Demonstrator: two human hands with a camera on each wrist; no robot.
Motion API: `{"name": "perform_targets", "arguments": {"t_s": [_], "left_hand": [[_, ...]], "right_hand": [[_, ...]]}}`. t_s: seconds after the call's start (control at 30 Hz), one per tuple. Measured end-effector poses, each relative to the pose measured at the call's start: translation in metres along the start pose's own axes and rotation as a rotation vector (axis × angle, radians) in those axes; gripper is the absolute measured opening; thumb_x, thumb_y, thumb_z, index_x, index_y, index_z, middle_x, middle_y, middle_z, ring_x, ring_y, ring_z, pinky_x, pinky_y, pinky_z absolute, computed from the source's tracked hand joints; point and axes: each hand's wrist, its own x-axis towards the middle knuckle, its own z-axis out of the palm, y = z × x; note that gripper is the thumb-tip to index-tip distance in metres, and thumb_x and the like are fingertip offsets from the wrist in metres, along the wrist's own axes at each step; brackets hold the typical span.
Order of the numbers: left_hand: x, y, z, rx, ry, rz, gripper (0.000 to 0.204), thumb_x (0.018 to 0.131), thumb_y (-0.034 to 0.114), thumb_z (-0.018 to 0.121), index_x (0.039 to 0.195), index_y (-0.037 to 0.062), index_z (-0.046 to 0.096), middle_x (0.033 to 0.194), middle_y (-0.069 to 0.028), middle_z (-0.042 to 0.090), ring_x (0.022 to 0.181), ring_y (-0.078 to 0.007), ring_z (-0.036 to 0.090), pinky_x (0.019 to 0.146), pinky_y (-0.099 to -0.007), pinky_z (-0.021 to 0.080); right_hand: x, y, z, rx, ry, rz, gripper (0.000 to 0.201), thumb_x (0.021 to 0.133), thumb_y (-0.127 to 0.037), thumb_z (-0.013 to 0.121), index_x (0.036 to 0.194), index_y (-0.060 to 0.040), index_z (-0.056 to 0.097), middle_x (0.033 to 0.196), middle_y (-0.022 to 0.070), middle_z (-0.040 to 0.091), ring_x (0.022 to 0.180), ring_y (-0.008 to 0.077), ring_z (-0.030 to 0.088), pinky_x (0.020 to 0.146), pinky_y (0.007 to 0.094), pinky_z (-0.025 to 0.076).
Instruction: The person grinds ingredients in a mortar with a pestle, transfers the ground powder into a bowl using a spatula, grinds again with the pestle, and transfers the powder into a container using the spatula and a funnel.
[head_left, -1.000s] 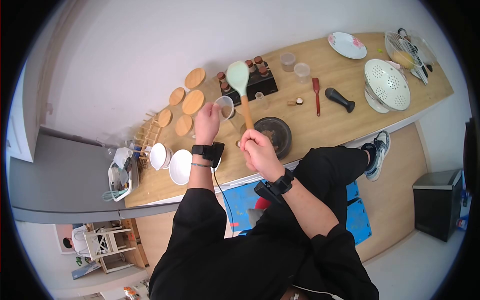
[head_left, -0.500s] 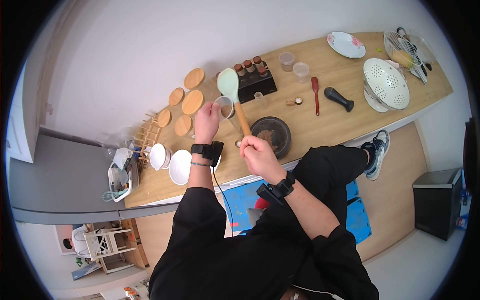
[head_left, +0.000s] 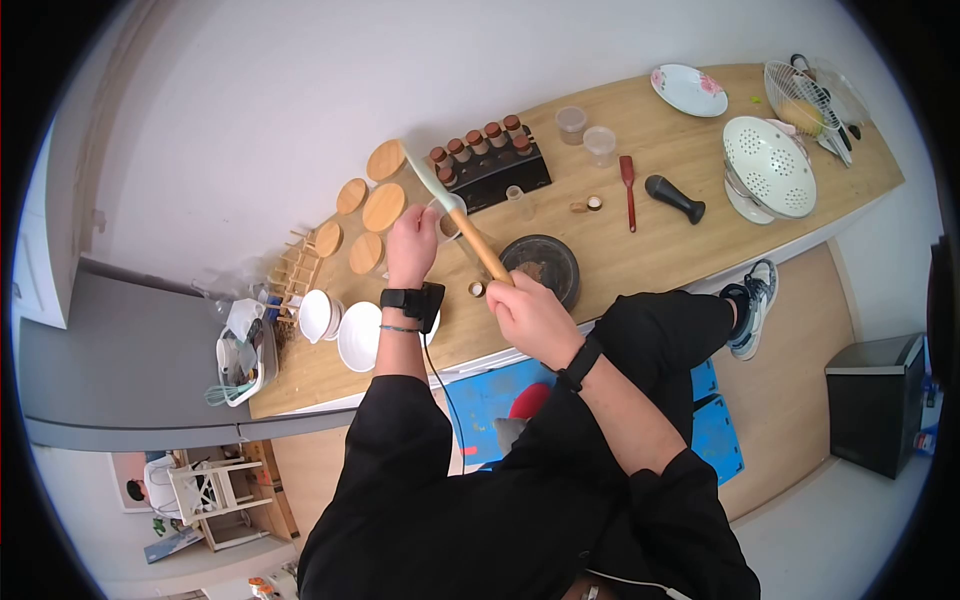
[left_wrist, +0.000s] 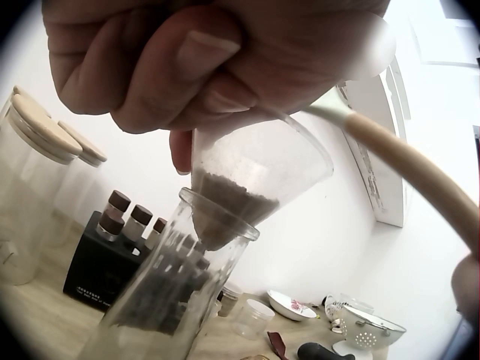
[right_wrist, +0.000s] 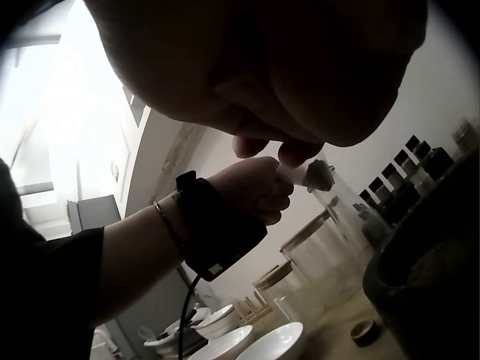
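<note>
My left hand (head_left: 412, 245) pinches the rim of a clear funnel (left_wrist: 296, 161), which stands in the mouth of a glass bottle (left_wrist: 139, 311). Brown powder (left_wrist: 232, 196) lies low in the funnel's cone. With curled fingers my right hand (head_left: 535, 318) grips the wooden handle of a silicone spatula (head_left: 478, 243). Its mint-green head, seen edge-on, points up past the funnel to the far left. Below the right hand sits a dark mortar (head_left: 570, 262) with brown powder inside, partly covered by that hand.
Behind the bottle are a black spice rack (head_left: 505, 180) and jars with wooden lids (head_left: 384, 207). White bowls (head_left: 359, 337) stand at the left. Toward the right lie a red spatula (head_left: 629, 195), a dark pestle (head_left: 676, 199) and a white colander (head_left: 768, 168). A small round lid (head_left: 477, 289) lies beside the mortar.
The spatula has tipped to the left and turned edge-on, its head now beyond the funnel. My right hand has rotated and shifted slightly right. The left hand stays at the funnel.
</note>
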Motion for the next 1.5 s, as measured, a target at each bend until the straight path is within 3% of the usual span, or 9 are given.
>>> {"name": "perform_targets", "arguments": {"t_s": [1.23, 1.3, 1.43, 1.5], "left_hand": [[0.002, -0.003, -0.004, 0.017, -0.007, -0.024, 0.030, 0.094, 0.028, 0.058, 0.091, -0.0004, 0.066, 0.076, -0.0225, 0.064, 0.075, -0.0398, 0.065, 0.067, -0.0433, 0.050], [0.001, -0.004, -0.004, 0.021, -0.010, -0.025, 0.030, 0.094, 0.029, 0.058, 0.091, -0.0002, 0.066, 0.076, -0.0222, 0.064, 0.075, -0.0394, 0.065, 0.067, -0.0431, 0.050], [0.002, -0.003, -0.004, 0.015, 0.000, -0.022, 0.030, 0.094, 0.029, 0.058, 0.091, 0.0001, 0.067, 0.076, -0.0215, 0.064, 0.074, -0.0379, 0.065, 0.066, -0.0428, 0.050], [0.000, -0.002, -0.004, 0.027, -0.001, -0.029, 0.030, 0.094, 0.029, 0.057, 0.092, 0.0003, 0.067, 0.076, -0.0214, 0.065, 0.074, -0.0374, 0.066, 0.067, -0.0426, 0.050]], "right_hand": [[-0.011, 0.001, 0.007, 0.097, 0.093, -0.035, 0.010, 0.084, 0.002, 0.052, 0.077, -0.0041, 0.058, 0.073, 0.0156, 0.053, 0.066, 0.0353, 0.057, 0.059, 0.0415, 0.044], [-0.012, 0.004, 0.007, 0.090, 0.009, 0.007, 0.010, 0.083, 0.002, 0.052, 0.078, -0.0042, 0.058, 0.073, 0.0156, 0.054, 0.066, 0.0354, 0.057, 0.059, 0.0416, 0.044], [-0.017, 0.004, 0.011, 0.094, 0.030, -0.023, 0.009, 0.083, 0.001, 0.053, 0.078, -0.0044, 0.058, 0.073, 0.0156, 0.053, 0.066, 0.0354, 0.057, 0.059, 0.0420, 0.044], [-0.018, 0.006, 0.013, 0.019, -0.023, 0.025, 0.005, 0.084, -0.003, 0.056, 0.080, -0.0041, 0.059, 0.076, 0.0176, 0.054, 0.071, 0.0392, 0.058, 0.064, 0.0464, 0.047]]}}
